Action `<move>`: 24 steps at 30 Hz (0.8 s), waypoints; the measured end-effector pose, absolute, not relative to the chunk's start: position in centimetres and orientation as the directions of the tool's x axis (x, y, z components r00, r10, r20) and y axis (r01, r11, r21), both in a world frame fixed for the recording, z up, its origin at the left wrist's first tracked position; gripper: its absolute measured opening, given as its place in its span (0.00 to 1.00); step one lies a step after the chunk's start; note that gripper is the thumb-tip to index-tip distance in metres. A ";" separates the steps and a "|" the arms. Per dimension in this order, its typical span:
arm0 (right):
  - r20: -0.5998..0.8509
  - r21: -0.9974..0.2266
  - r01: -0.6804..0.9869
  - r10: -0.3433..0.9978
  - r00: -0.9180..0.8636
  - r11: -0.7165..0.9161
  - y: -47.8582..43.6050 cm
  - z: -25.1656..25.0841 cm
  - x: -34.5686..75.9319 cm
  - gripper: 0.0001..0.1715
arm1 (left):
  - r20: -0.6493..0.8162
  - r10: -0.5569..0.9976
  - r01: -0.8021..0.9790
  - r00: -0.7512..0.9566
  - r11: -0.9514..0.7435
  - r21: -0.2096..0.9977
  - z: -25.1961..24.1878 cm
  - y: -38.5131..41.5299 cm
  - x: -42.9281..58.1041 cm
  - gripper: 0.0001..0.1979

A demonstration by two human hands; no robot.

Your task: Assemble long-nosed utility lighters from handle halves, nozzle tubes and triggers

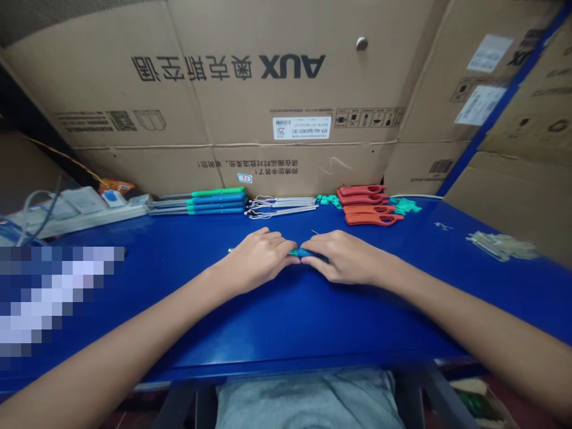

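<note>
The left hand (257, 260) and right hand (343, 259) are set low on the tabletop (286, 322), knuckles up and fingers curled inward, with the fingertips almost meeting. Neither hand is spread. Between them, a slim blue-and-green plastic handle (304, 252) is pinched by both sets of fingers, most of it hidden. A thin metal shaft (230, 250) is seen just past the left hand, though its join to the handle is hidden. A fine metal pin (315, 232) is seen just ahead of the right hand.

The handle is judged light, stiff and smooth, so it may slip. Hold is best taken on its thick body, as the thin metal is likely to bend.

Farther ahead of the hands lie long blue-and-green handled tools (218, 202), wire-looped metal tools (281, 207), small teal plastic pieces (328, 199) and orange-red plastic handles (369, 205). Beyond the left hand, a white power strip (89, 217) is placed against a large corrugated cardboard box printed "AUX" (223, 89). A pale, loose heap of small parts (501, 246) is noted well out from the right hand, its contents too blurred to tell.
</note>
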State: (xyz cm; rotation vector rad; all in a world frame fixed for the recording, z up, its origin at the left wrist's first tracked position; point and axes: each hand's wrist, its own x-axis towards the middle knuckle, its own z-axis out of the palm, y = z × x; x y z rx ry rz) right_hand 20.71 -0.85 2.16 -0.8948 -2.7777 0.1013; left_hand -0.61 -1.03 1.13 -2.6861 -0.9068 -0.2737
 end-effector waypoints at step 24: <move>0.138 -0.106 0.676 0.685 -0.716 0.729 -1.5 2.6 19.8 0.12 | 0.260 0.704 0.625 0.661 -0.709 0.327 1.0 -0.3 -0.8 0.12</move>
